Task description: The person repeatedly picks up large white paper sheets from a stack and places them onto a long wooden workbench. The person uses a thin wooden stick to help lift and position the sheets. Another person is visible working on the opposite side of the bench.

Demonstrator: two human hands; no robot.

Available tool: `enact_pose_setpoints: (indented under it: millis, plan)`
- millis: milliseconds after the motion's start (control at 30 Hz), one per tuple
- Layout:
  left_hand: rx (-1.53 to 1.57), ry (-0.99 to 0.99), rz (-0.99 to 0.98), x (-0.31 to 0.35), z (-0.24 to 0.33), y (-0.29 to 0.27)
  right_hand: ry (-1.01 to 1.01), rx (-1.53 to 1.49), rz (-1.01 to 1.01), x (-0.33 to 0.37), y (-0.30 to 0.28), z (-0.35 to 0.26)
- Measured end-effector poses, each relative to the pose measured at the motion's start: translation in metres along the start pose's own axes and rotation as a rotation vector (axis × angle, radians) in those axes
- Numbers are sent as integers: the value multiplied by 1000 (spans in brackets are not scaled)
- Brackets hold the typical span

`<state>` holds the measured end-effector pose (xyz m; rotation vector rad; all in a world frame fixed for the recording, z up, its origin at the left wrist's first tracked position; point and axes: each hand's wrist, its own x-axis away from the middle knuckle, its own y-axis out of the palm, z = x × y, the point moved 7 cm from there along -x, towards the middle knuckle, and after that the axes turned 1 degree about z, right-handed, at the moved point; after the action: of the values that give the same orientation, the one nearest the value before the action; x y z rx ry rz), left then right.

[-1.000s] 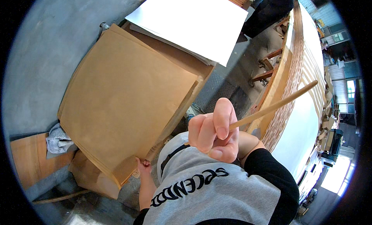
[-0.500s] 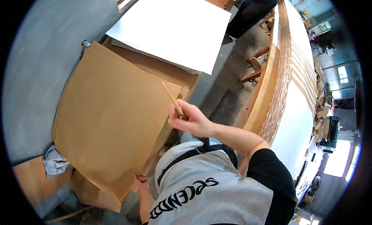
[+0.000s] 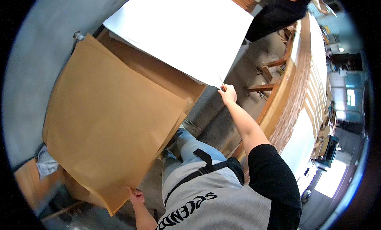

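Observation:
My right hand is closed round a thin wooden stick, held by the near right corner of a stack of white sheets. Whether the fingers also touch the white corner is hard to see. Large brown paper sheets lie stacked in front of me, with their right edges slightly fanned. At the near right edge of this paper, my left hand has its fingers curled, thumb and fingertips pinching the edge.
Another person in dark clothes stands beyond the white sheets. A long bench with a layered stack runs along the right. A grey wall borders the left, with a grey cloth by the brown paper.
My right hand has moved away from over the brown paper, forward and right to the white sheets' corner, still holding the stick. My left hand stays at the paper's edge.

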<state>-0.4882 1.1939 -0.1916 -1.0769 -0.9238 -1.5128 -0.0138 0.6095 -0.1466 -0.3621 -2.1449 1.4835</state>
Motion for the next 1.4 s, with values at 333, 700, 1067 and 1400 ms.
enact_pose_setpoints:
  millis: [333, 700, 1067, 1400]
  plan:
    - [-30, 61, 75, 30, -11, 4, -211, 192, -11, -68, 4, -7]
    - [87, 78, -24, 4, -28, 11, -566, -716, -489, 7, -95, -172]
    - [155, 231, -160, 4, -31, 22, -1498, -319, -444, 452, 30, -384]
    - [241, 292, -320, -10, -43, 26, -1930, -70, -756, 670, 170, -309]
